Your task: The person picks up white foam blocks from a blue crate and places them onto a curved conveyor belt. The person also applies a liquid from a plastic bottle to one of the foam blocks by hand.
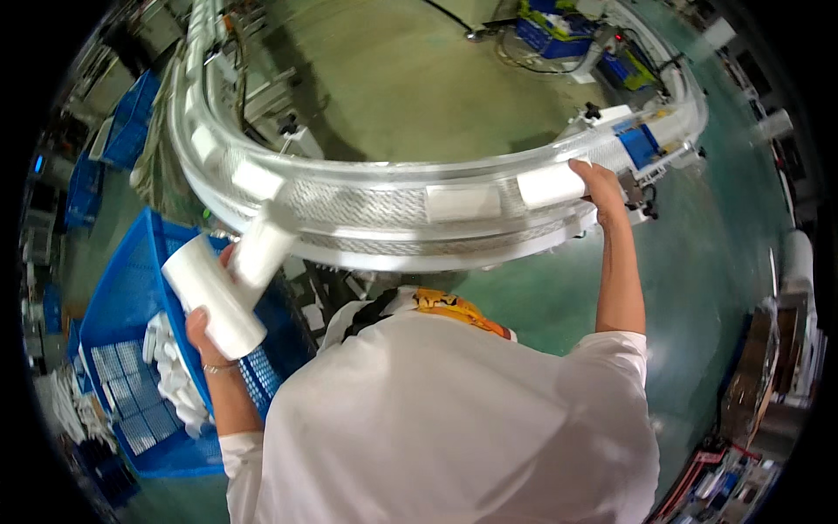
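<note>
Over at the left, the left hand [206,339] is up above a blue basket [131,279], its grip closed around a white cylinder [214,297], thumb on the near side, a bit of finger showing beyond the far edge. Right against it, a tilted cylinder [264,247] leans up toward the conveyor [349,205]; it's blurred, and I cannot tell whether the fingers have that one too.

Across to the right hand [602,188], arm stretched well out, and here the grip pinches the right end of a lying cylinder [550,185], set lengthwise on the curved conveyor. Just left of that, a blurred cylinder [463,203] lies on the same belt, touched by neither hand. Around the left bend there's a further cylinder [258,181], and more behind it. Down in the basket, a heap of white pieces [175,375] sits by the slotted wall. Past the right hand, a blue block [640,146] on the conveyor.
</note>
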The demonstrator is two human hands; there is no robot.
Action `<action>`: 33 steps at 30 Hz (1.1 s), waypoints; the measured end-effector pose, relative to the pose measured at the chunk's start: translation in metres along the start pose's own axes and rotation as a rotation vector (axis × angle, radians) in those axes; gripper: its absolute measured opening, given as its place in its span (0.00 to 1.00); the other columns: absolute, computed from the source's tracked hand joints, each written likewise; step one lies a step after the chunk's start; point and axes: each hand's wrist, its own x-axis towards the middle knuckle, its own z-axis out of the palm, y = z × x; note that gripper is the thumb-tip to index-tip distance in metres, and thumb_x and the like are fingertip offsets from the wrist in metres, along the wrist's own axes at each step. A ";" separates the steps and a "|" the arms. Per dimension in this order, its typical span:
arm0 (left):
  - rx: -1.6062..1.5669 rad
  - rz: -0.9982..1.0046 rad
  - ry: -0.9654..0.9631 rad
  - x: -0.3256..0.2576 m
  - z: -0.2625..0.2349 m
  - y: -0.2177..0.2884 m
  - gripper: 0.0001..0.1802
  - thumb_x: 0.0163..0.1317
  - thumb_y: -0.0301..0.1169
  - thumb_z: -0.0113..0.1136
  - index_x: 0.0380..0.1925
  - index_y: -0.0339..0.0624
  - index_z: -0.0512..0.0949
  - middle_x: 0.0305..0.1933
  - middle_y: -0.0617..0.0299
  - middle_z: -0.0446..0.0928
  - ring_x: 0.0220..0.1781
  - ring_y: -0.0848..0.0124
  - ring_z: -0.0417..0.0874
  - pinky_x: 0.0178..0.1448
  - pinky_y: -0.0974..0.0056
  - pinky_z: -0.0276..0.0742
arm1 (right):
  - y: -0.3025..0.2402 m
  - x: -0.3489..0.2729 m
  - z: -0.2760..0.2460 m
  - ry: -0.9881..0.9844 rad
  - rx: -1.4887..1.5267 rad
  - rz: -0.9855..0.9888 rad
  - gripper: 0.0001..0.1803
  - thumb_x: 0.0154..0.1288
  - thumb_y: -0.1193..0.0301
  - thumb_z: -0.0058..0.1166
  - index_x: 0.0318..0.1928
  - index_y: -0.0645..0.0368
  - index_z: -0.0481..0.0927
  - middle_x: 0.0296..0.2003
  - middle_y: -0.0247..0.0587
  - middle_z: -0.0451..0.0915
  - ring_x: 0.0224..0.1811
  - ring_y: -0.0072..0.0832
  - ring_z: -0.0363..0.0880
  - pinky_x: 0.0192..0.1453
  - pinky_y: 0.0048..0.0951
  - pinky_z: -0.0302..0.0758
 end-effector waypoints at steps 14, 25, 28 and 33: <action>-0.067 -0.455 -0.259 0.027 0.120 -0.036 0.46 0.35 0.41 0.61 0.57 0.35 0.57 0.53 0.53 0.66 0.49 0.68 0.72 0.50 0.66 0.72 | -0.064 -0.119 0.150 -0.528 0.084 -0.642 0.17 0.54 0.70 0.50 0.46 0.59 0.69 0.39 0.37 0.71 0.43 0.26 0.67 0.49 0.25 0.64; 0.060 -0.541 -0.127 0.023 0.093 -0.037 0.26 0.49 0.33 0.58 0.47 0.32 0.66 0.42 0.56 0.73 0.40 0.71 0.77 0.42 0.68 0.75 | 0.003 -0.040 0.096 0.050 -0.742 -0.938 0.20 0.51 0.74 0.49 0.47 0.60 0.69 0.44 0.43 0.72 0.51 0.33 0.67 0.56 0.30 0.60; 0.383 -0.606 -0.367 0.030 0.106 -0.037 0.24 0.45 0.37 0.62 0.42 0.34 0.72 0.38 0.58 0.75 0.37 0.72 0.76 0.41 0.70 0.73 | -0.059 -0.116 0.155 -0.448 0.161 -0.669 0.21 0.49 0.75 0.47 0.48 0.63 0.69 0.45 0.42 0.71 0.50 0.31 0.67 0.55 0.29 0.62; 0.688 -0.345 -0.531 0.033 0.106 -0.027 0.28 0.46 0.43 0.60 0.43 0.34 0.71 0.40 0.49 0.75 0.40 0.63 0.76 0.43 0.65 0.71 | -0.060 -0.117 0.181 -0.556 0.014 -0.616 0.20 0.49 0.75 0.45 0.46 0.65 0.72 0.41 0.40 0.74 0.42 0.26 0.70 0.49 0.27 0.66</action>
